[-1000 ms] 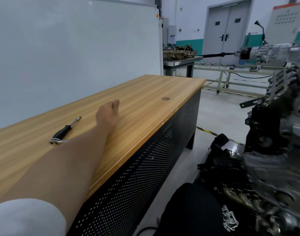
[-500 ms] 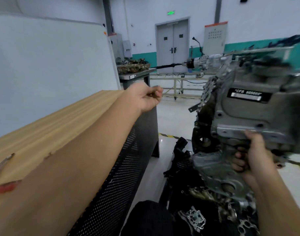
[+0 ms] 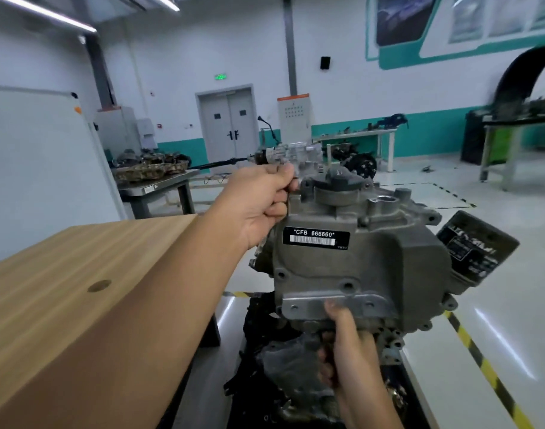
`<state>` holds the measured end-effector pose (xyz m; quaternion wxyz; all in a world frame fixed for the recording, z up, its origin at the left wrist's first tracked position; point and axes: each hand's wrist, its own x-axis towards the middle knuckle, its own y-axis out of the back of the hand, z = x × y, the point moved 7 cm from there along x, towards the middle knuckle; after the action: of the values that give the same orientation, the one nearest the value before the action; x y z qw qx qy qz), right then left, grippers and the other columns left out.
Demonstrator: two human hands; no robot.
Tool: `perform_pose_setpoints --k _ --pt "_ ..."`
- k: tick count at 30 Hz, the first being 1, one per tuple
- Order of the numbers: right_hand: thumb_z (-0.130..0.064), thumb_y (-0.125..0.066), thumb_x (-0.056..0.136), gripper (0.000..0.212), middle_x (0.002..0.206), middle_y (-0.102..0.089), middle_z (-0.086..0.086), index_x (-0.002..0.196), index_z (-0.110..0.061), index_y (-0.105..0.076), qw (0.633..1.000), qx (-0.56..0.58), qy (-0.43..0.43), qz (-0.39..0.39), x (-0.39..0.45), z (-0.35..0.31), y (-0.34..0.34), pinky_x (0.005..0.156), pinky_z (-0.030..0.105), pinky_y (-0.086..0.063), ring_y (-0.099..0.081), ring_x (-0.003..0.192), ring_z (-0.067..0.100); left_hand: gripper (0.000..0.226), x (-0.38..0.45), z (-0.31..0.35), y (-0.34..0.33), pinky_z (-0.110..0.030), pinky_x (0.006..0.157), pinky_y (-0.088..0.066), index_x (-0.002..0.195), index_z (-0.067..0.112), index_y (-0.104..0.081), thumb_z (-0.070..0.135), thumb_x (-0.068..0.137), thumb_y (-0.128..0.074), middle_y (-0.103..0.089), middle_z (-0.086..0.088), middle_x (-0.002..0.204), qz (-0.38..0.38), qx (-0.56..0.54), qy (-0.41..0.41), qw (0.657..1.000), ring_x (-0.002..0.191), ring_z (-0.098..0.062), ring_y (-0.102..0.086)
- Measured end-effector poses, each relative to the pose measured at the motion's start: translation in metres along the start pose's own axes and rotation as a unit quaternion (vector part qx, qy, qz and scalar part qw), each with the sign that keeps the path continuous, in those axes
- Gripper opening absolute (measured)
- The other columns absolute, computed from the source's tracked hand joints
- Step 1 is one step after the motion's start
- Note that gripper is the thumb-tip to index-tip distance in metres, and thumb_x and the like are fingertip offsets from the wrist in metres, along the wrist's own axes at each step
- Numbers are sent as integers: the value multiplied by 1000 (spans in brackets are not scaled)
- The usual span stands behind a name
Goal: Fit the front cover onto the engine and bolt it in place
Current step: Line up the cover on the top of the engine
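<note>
Engine (image 3: 373, 305): stands upright beyond the right-hand edge of the wooden worktop (image 3: 79, 274), not on it.

Front cover (image 3: 342, 261): grey casting bearing the CFB 666660 label (image 3: 316, 238), held against the engine's near face; seating cannot be confirmed, and no bolts are seen in its holes.

Left hand (image 3: 262, 202): grip curled at the cover's upper left corner, pinching something too small to identify, possibly a bolt.

Right hand (image 3: 347, 345): grip closed on the cover's lower flange, thumb pressed on its face.

Risk assessment: unbolted, the cover depends on the hands. Relaxing the lower hold could let it tilt or drop. A misaligned cover may cross-thread the first bolt. A small fastener could slip into the engine.
</note>
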<state>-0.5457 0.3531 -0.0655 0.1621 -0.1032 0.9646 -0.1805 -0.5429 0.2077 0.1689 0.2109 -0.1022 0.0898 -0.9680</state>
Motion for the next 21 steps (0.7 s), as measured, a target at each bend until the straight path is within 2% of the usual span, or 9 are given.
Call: perform_pose_setpoints --k 3,6,9,12,15,17,18,21 --pt "-68 -72 50 80 53 -54 11 90 1 -62 1000 5 3 10 4 2 3 43 27 -32 -43 38 20 7 9 7 4 -16 35 -27 92 0 -71 -3 93 -65 -70 -9 71 5 79 -26 997 43 -3 -36" --pt "-63 -75 61 73 52 -54 13 88 3 -61 1000 11 1 12 5 2 5 42 25 -32 -42 36 20 14 13 19 10 -14 37 -34 80 15 -81 2 84 -78 -77 -6 82 26 215 -85 973 45 -2 -51" --pt "-53 -75 69 59 51 -53 16 78 4 -60 1000 10 -3 6 5 2 4 39 24 -30 -41 35 20 18 17 32 1 -10 46 -43 77 23 -81 5 77 -86 -76 7 73 8 343 -154 927 63 -3 -68" --pt "-52 -75 70 61 51 -54 17 82 7 -61 1000 6 -14 3 4 2 5 38 23 -30 -43 34 20 22 20 40 -14 -8 48 -43 78 21 -79 1 74 -87 -73 10 65 -50 403 -173 897 57 4 -65" --pt "-56 -77 63 70 57 -59 17 89 7 -63 1000 4 -28 0 1 2 4 41 24 -34 -49 39 21 20 22 51 -25 -8 52 -47 77 22 -79 8 69 -91 -73 13 67 -80 488 -184 850 59 4 -66" --pt "-66 -77 48 84 75 -66 20 95 3 -64 999 2 -30 13 1 2 5 50 29 -40 -57 56 24 19 22 55 -31 -14 61 -52 79 22 -80 12 69 -92 -75 15 73 -99 544 -190 811 69 1 -69" --pt "-67 -75 40 88 78 -68 19 95 1 -64 999 -1 -31 20 0 2 5 51 29 -41 -59 58 25 18 22 56 -34 -16 63 -52 80 22 -80 14 69 -92 -74 16 74 -105 564 -193 796 70 0 -69" --pt "-68 -71 36 87 56 -62 15 90 0 -63 999 -7 -36 19 -4 -2 4 41 26 -36 -52 39 22 18 18 59 -39 -9 59 -47 77 26 -78 15 71 -91 -72 18 66 -92 607 -219 759 63 6 -65"
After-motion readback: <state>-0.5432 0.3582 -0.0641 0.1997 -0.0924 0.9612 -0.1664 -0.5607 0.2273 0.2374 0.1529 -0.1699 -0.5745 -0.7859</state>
